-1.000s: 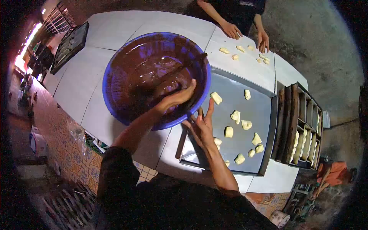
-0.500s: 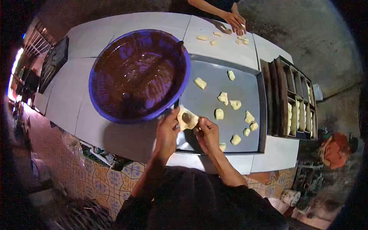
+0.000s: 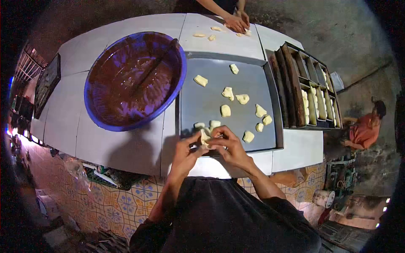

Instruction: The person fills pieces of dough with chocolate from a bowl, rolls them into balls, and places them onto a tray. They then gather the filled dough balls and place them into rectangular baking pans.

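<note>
A small flattened piece of pale dough is pinched between both hands above the tray's near edge, its sides drawn up and folded. My left hand grips it with thumb and fingers from the left. From the right, the fingers of my right hand press on it. Any filling inside is hidden now. Beneath and beyond lies a grey metal tray with several dough pieces scattered over it. To the left stands a blue basin smeared with glossy brown paste, a dark stick resting in it.
Dark baking tins, some compartments holding pale dough, stand right of the tray. Across the white tiled table, a co-worker's hands handle small dough pieces. A dark pan sits at the left edge. Another person in orange is at right.
The dough was stretched flat with a brown spot in its middle; now it is folded together and the spot is covered. My right hand has closed in. The view has shifted right.
</note>
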Motion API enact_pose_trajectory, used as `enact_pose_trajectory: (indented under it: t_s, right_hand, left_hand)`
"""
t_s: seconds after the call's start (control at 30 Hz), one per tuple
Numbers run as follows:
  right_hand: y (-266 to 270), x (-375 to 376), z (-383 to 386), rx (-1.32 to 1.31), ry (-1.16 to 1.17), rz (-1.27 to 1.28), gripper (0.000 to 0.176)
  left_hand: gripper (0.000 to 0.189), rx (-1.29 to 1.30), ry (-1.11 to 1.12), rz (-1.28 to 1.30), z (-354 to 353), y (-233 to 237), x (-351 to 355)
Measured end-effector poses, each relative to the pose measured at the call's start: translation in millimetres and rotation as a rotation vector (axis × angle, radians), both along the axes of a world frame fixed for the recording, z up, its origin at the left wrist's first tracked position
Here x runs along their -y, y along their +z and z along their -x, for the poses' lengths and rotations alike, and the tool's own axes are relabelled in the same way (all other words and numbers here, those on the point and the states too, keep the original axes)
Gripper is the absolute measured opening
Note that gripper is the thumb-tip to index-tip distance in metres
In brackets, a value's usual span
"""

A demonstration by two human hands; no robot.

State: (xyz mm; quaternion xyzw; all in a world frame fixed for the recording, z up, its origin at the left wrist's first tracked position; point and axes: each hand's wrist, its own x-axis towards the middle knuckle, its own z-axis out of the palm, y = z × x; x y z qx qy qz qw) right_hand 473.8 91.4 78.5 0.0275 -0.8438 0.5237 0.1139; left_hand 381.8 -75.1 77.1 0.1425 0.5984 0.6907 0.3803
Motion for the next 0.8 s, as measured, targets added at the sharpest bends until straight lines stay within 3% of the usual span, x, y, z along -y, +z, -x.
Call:
enact_pose_trajectory:
  t_s: [0.03,0.07,0.17,0.23,0.3,0.37,0.4,0.43,0.5,0.53,0.57,0.63,0.67,0.7,0.77,0.8]
  right_hand:
    - [-4.9,-5.2,1.5,-0.038,0.001,0.081,0.031]
    - [-8.7,-5.7,0.3,-0.039,0.001,0.080,0.031]
    - [-13.3,5.9,2.8,-0.006,-0.344,0.564,0.007]
    - [-2.9,3.3,-2.8,0.075,-0.287,0.261,0.008]
    - [0.0,13.6,-5.6,-0.041,-0.262,0.161,0.014]
    - [-7.0,16.4,-11.8,-0.110,-0.225,0.001,0.016]
    - [-12.9,14.2,-13.9,-0.082,-0.251,0.085,0.016]
    - [-16.1,13.4,-18.1,-0.077,-0.255,0.082,0.016]
    - [-18.6,13.4,-23.3,0.194,-0.432,0.248,0.018]
    - [-21.0,10.5,-23.8,0.203,-0.435,0.247,0.018]
    - [-26.3,4.3,-22.1,0.179,-0.385,0.194,0.025]
    - [-43.2,-9.2,-17.8,0.125,-0.283,0.094,0.046]
    - [-56.9,-20.9,-24.5,0.451,-0.087,0.591,0.053]
    - [-28.3,-25.8,-21.5,0.702,0.042,0.778,0.053]
    - [-31.9,-29.9,-18.9,0.470,-0.014,0.533,0.054]
    - [-38.4,-35.0,-13.2,0.409,-0.135,0.424,0.057]
  left_hand:
    - [0.040,-0.244,-0.062,0.026,-0.3,0.2,0.3]
    - [0.034,-0.294,-0.084,0.047,-0.9,2.8,0.8]
    - [0.024,-0.252,-0.005,-0.088,-9.5,-11.6,-5.0]
    - [0.017,-0.403,-0.030,0.044,-8.9,-8.2,-7.2]
    - [0.021,-0.275,0.063,-0.015,-14.0,-20.1,-11.7]
    - [0.027,-0.256,0.069,0.103,-15.9,-37.2,-15.8]
    - [0.027,-0.086,0.155,0.031,-23.1,-36.0,-21.5]
    - [0.027,-0.080,0.151,0.030,-24.5,-34.1,-25.3]
    - [0.026,-0.326,0.075,0.175,-25.1,-28.9,-29.3]
    - [0.022,-0.422,0.054,0.148,-26.1,-33.0,-30.6]
    - [0.022,-0.414,0.056,0.148,-27.4,-36.4,-33.3]
    - [0.021,-0.219,0.109,-0.121,-26.3,-38.6,-37.7]
    - [0.031,-0.151,0.038,-0.128,-24.4,-34.8,-36.0]
    - [0.044,-0.293,-0.009,-0.227,-22.6,-41.8,-37.2]
    - [0.045,-0.539,0.021,-0.190,-20.1,-28.8,-33.8]
    - [0.044,-0.539,0.106,-0.179,-16.9,-33.2,-33.4]
